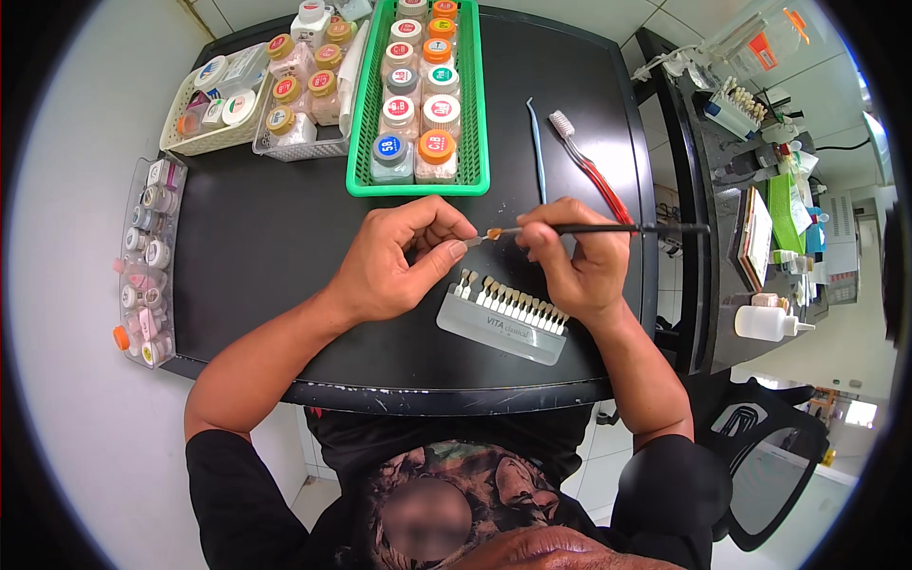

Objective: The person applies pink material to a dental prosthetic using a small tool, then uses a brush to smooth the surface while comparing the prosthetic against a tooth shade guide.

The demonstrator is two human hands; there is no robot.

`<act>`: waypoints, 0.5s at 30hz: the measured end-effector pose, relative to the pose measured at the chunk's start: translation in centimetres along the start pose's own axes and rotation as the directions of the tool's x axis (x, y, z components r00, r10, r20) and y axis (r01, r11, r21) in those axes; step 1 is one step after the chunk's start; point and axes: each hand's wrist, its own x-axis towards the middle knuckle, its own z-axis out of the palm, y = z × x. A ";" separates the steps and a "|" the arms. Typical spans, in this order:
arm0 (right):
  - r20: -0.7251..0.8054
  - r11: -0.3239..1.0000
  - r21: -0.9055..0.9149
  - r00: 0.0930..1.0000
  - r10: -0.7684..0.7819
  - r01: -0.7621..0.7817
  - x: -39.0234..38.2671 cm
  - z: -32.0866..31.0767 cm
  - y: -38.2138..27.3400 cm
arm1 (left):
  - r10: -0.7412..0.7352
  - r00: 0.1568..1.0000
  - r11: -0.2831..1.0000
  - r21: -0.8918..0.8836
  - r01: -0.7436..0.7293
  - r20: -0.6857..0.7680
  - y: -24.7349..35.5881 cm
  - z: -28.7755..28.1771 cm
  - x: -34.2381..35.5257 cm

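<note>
Between the thumb and index finger of my left hand (408, 249) is a small tooth shade tab (473, 242), its end pointing right. My right hand (581, 252) is closed in a pen grip round a thin brush (608, 228) with a long dark handle. The brush's tip meets the tab's orange-brown end; whether they touch I cannot tell. Just below both hands lies a grey shade guide (503, 326) with a row of tooth-coloured tabs and a gap near its left end.
Beyond my hands a green basket (418, 190) holds several powder jars. Left of it stand a clear basket (313, 149) of bottles and a cream basket (176, 142). Small jars fill a clear tray (133, 176). A blue pick (538, 152) and a red toothbrush (594, 171) lie at right.
</note>
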 end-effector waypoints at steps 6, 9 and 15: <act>-0.017 0.999 -0.029 1.000 -0.014 0.014 0.0 0.2 0.0 | 0.001 1.000 1.000 -0.009 -0.001 0.005 -0.1 0.1 0.1; -0.045 0.995 -0.078 0.997 0.061 -0.065 0.1 -0.1 -0.1 | 0.007 1.000 1.000 0.030 -0.007 -0.003 0.1 0.0 0.0; -0.021 0.980 -0.184 0.997 0.068 -0.070 0.3 0.0 -0.3 | 0.023 1.000 0.999 0.046 -0.023 0.001 0.1 0.0 0.0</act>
